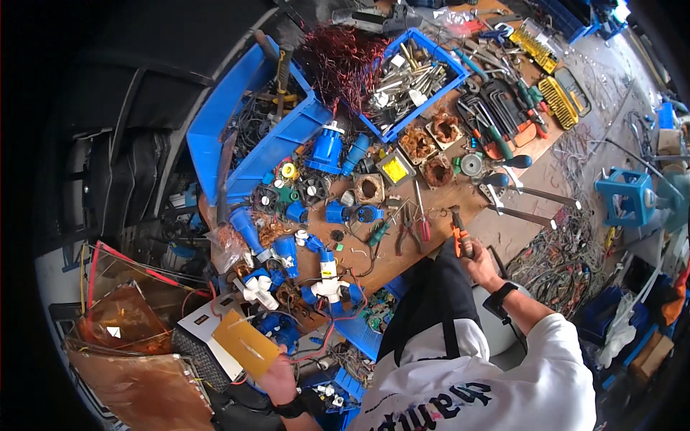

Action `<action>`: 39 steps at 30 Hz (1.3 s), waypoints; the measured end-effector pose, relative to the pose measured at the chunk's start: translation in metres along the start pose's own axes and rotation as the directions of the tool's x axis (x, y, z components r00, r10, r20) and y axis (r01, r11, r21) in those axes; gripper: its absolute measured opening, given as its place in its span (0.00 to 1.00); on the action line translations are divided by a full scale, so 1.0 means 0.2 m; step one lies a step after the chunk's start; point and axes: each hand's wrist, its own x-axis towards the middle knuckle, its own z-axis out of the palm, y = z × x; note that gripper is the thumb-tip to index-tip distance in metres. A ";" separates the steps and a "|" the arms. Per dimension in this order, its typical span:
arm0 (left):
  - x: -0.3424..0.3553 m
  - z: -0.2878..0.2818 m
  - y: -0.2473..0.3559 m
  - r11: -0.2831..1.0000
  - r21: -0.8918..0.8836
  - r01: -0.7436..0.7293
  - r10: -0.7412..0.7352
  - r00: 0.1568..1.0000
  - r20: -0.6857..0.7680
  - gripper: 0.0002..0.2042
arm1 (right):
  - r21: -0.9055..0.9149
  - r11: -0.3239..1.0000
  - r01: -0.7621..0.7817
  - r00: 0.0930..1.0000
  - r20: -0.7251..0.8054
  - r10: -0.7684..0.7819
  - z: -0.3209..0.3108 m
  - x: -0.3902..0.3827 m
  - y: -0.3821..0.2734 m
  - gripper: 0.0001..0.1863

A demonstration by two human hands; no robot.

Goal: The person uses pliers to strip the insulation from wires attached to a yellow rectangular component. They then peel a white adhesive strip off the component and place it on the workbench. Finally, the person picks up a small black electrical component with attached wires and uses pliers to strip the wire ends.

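Observation:
My left hand (277,377) is at the lower left, its fingers closed on the edge of a flat tan-yellow rectangular board (246,343) with a pale streak across its middle. The board is tilted over a white-topped box with a mesh side (208,330). At the table's near edge, my right hand (480,264) is wrapped round a pair of pliers (460,233) with orange and black handles, their head pointing away from me. Left of these pliers lie another pair of pliers (408,230) and a red-handled screwdriver (422,226).
Blue industrial plugs (327,151) and square metal parts (369,188) crowd the wooden table (402,262). Behind them stand two blue bins (273,154) (392,133) and a heap of dark red wire (341,61). Hand tools (496,122) fill the right side. Tangled cables (553,266) lie on the floor, near a blue stool (624,194).

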 end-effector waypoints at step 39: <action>0.17 0.34 -0.03 1.000 -0.023 -0.017 0.023 0.958 0.286 0.22 | 0.512 0.763 0.394 0.864 0.075 -0.497 -0.01 -0.11 -0.71 0.42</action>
